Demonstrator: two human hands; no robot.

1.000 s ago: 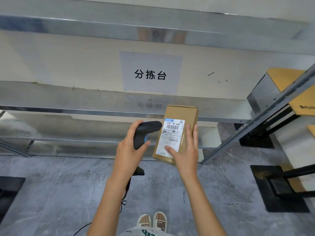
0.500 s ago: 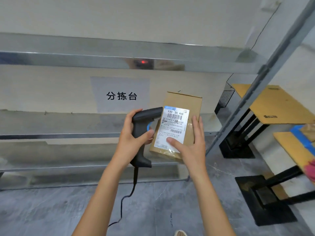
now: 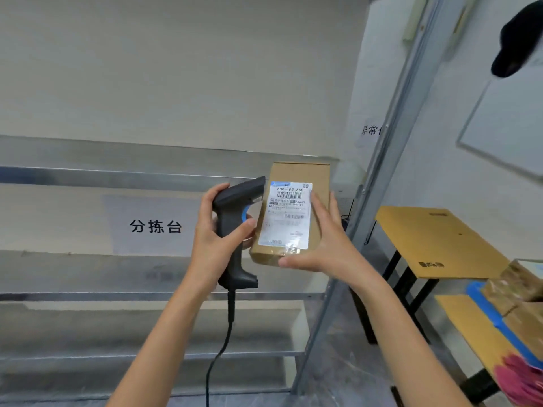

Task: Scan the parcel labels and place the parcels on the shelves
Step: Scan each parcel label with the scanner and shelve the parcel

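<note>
One flat brown cardboard parcel [image 3: 296, 212] with a white label is clasped in the right hand [image 3: 320, 242], before the grey metal shelves [image 3: 117, 177]. Left hand [image 3: 217, 239] clamps the black corded scanner [image 3: 235, 227] beside it. Shelving remains, probably scanning too.

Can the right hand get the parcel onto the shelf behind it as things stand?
Probably yes. The right hand holds the parcel just in front of the metal shelf, and nothing shows between them. The left hand with the scanner sits off to the side.
</note>
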